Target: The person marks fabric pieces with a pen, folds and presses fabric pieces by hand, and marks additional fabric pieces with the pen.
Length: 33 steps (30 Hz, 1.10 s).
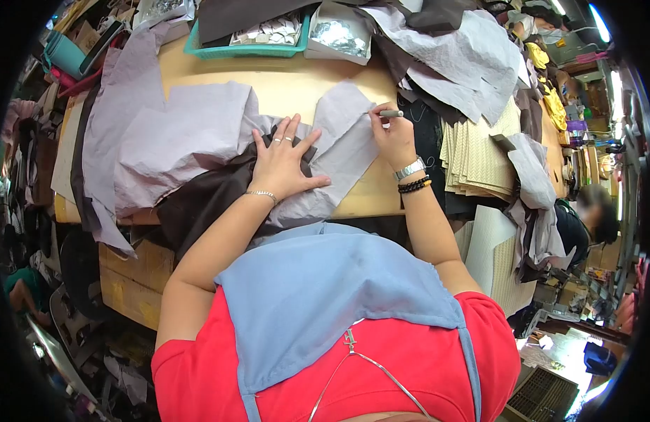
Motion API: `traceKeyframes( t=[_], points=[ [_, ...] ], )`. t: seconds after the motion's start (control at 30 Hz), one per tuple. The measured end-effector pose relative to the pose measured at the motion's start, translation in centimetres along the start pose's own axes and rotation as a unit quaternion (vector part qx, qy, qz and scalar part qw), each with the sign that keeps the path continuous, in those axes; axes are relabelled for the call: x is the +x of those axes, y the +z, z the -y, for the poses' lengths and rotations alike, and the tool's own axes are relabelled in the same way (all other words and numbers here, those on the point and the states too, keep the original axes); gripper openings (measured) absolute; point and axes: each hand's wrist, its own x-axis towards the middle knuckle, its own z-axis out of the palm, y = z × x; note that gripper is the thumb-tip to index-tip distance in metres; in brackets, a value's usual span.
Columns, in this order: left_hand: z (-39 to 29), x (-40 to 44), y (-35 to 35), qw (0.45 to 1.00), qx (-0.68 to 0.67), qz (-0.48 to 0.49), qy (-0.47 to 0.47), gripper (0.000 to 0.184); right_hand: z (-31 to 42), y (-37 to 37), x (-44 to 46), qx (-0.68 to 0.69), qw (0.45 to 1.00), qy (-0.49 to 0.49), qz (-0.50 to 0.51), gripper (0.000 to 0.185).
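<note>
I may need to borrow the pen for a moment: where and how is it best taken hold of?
Pinch the pen lightly by its outer end, probably coming from the person's right: that end juts out sideways, free, past the right hand, which covers part of the side nearer the grey cloth.

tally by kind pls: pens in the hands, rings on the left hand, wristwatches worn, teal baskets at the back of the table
Pen in the right hand: 1
Rings on the left hand: 2
Wristwatch: 1
Teal basket: 1
Total: 5
</note>
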Motion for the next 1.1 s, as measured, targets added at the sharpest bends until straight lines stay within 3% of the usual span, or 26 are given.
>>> traceKeyframes(
  t=[0.17,0.47,1.1],
  points=[
    [-0.2,0.1,-0.3,1.000,-0.004,0.010,-0.008,0.096,-0.8,-1.2,1.0,-0.030,0.999,0.003,-0.015,0.010],
    [-0.2,0.1,-0.4,1.000,0.006,0.020,-0.007,0.097,1.3,-1.3,-0.5,0.084,0.995,0.053,-0.008,0.011],
    [0.0,0.1,0.1,1.000,0.008,0.002,-0.008,0.097,0.9,-0.8,-1.2,0.077,0.997,0.020,0.006,0.010]
  ],
)
